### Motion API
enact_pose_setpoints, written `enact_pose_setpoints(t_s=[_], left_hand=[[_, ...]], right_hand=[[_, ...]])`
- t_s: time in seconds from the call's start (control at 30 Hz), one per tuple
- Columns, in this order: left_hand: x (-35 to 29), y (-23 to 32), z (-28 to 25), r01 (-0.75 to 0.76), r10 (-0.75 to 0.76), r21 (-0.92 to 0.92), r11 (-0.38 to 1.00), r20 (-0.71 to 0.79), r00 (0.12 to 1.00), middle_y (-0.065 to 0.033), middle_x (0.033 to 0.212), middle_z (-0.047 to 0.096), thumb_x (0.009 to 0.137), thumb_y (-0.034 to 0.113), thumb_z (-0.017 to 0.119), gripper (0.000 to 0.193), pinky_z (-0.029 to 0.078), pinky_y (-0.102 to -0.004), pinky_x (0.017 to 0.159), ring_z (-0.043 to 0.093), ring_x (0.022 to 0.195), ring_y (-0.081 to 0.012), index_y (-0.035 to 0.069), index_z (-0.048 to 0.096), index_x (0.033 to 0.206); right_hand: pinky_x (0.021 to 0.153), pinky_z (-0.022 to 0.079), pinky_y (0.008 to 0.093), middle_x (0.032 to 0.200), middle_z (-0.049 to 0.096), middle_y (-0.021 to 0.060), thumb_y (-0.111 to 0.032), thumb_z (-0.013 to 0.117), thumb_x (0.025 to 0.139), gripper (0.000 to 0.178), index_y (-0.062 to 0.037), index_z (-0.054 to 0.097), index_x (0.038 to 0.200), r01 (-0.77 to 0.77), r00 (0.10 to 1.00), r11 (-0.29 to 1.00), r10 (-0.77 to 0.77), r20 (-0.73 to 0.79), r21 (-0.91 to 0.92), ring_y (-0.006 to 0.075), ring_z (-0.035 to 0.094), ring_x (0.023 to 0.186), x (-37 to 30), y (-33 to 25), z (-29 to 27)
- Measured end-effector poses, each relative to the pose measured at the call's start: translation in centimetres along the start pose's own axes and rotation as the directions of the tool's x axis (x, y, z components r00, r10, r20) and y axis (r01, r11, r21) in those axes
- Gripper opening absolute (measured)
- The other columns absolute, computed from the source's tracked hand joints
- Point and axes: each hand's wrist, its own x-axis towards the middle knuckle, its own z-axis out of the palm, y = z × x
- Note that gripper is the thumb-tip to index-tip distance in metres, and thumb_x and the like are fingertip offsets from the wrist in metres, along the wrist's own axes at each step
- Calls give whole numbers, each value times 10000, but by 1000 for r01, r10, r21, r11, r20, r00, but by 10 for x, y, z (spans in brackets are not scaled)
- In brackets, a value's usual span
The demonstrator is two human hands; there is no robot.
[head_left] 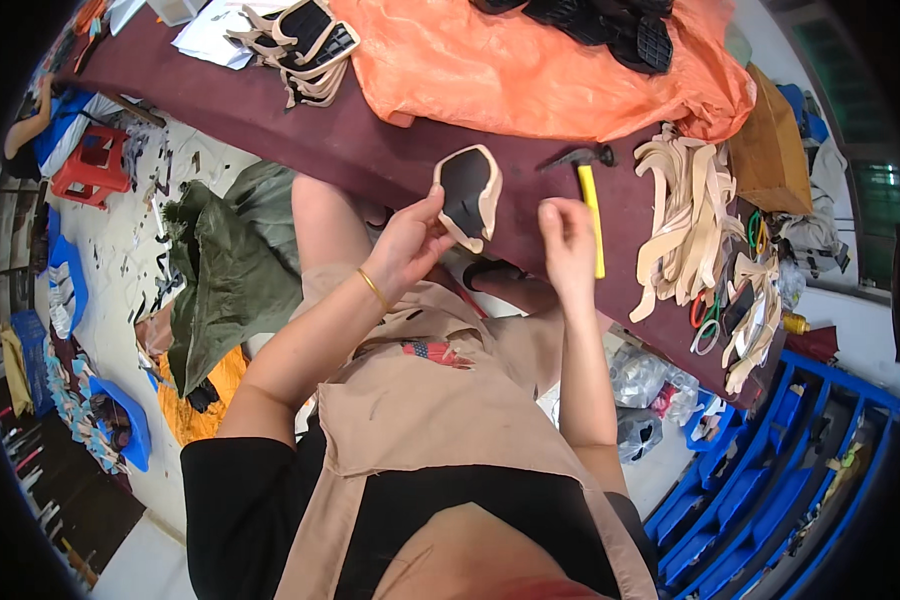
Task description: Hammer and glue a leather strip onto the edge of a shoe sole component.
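My left hand (415, 240) grips the near left edge of a shoe piece (467, 190), a black panel with a raised beige rim, held up over the table's near edge. To its right, my right hand (568, 240) is closed, its fingers bent together. Whatever it may hold is hidden. Just beside that hand lies a hammer (589, 200) with a yellow handle and dark head. Further right, long beige strips (675, 220) lie in a loose heap. Similar black-and-beige shoe pieces (305, 50) are piled toward the far left of the table.
An orange sheet (530, 85) carries black soles (640, 40) across the maroon table (370, 130). Scissors (708, 328) lie near the right edge, below a cardboard box (770, 150). Blue racks (770, 470) stand at right. Dark green sacking (220, 270) and a red stool (95, 165) are at left.
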Motion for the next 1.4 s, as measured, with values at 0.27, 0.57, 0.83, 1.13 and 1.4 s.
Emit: enact_pose_setpoints(t_s=[0.27,0.57,0.83,1.13,1.4], left_hand=[[-8,-8,10,96,-93,-20,995,102,990,-67,1093,589,974,253,457,284,512,-333,902,588,1004,-159,47,525,1157],[-12,-8,4,-388,302,299,872,296,906,-41,947,602,937,204,551,204,475,-233,744,570,834,-81,55,453,1036],[-28,-16,3,-624,436,571,534,446,782,-48,924,627,903,120,596,269,462,-218,735,563,840,-62,6,451,1098],[-25,-7,11,-530,425,375,761,329,843,-53,933,619,913,112,575,228,465,-203,702,560,791,-55,13,436,1065],[-28,-9,9,-543,400,390,744,391,829,-65,967,618,905,103,586,246,475,-219,731,572,850,-68,17,428,1072]], right_hand=[[636,486,235,894,635,38,-390,480,956,387,-27,572,1055,-508,861,334,168,480,794,80,583,739,-8,-34,23],[597,506,199,792,644,45,-127,624,883,130,-6,585,912,-351,935,772,254,248,531,89,623,698,-2,-44,18],[661,536,248,825,677,99,-72,583,882,114,38,612,892,-516,848,638,286,447,572,136,662,735,1,-36,13],[666,537,248,803,670,96,-33,554,880,88,40,604,882,-407,913,598,249,322,691,114,650,717,-4,-34,14],[721,545,260,849,671,93,-116,614,888,169,39,612,955,-419,902,629,209,377,655,137,659,767,-4,-36,6]])
